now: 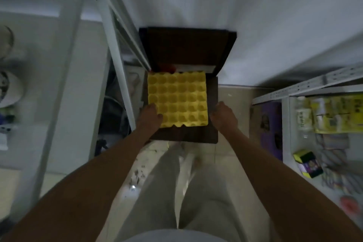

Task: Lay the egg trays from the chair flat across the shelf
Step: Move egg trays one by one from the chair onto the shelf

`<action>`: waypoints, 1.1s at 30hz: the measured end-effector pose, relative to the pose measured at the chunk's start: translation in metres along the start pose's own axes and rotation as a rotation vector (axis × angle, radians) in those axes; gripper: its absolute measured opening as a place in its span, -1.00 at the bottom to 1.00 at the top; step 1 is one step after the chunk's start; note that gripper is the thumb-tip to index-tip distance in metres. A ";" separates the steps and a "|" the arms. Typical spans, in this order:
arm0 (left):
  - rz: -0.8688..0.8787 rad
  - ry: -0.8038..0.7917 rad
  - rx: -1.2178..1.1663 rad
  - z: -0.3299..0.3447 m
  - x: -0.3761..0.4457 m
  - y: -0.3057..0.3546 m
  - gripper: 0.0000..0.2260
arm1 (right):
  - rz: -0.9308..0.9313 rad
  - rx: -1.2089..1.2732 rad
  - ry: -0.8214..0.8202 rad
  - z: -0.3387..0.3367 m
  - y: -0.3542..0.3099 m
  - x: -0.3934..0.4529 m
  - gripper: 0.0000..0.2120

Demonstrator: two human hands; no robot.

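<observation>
From the head camera, looking straight down, a yellow egg tray [177,98] lies flat on the seat of a dark wooden chair [213,108], set toward the seat's left edge and reaching back almost to the chair's backrest. The picture is dim and a little blurred.

The person's left hand [149,117] rests on the tray's near left corner, thumb lying over the top of the cups, the fingers curled down along the left edge; I cannot tell whether they have closed under it. The right hand [223,116] hangs just beside the tray's right edge, over the bare strip of seat, fingers loosely curled, holding nothing, apart from the tray.

A white metal shelf [275,94] stands to the right of the chair, with yellow packets [337,113] on it. Pale trousers [167,192] fill the bottom.
</observation>
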State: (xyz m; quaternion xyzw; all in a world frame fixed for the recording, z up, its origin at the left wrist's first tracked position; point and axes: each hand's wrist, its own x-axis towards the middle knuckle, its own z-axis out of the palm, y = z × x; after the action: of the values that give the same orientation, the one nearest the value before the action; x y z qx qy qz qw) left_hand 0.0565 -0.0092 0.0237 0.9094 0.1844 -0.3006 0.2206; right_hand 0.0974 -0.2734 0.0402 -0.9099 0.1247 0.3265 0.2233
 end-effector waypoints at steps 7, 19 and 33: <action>-0.280 0.002 -0.244 0.039 0.079 -0.037 -0.58 | 0.186 0.046 -0.065 0.051 0.010 0.091 -0.68; -0.428 0.207 -0.001 0.078 0.130 -0.055 -0.88 | 0.060 -0.312 0.106 0.101 0.023 0.160 -0.88; -0.345 0.305 -0.014 0.034 0.079 -0.045 -0.96 | 0.016 -0.100 0.228 0.078 0.016 0.106 -0.96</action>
State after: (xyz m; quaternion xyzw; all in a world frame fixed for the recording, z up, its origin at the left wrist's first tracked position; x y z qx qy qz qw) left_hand 0.0789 0.0265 -0.0635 0.8978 0.3704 -0.1916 0.1418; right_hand 0.1294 -0.2578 -0.0872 -0.9502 0.1399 0.2283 0.1594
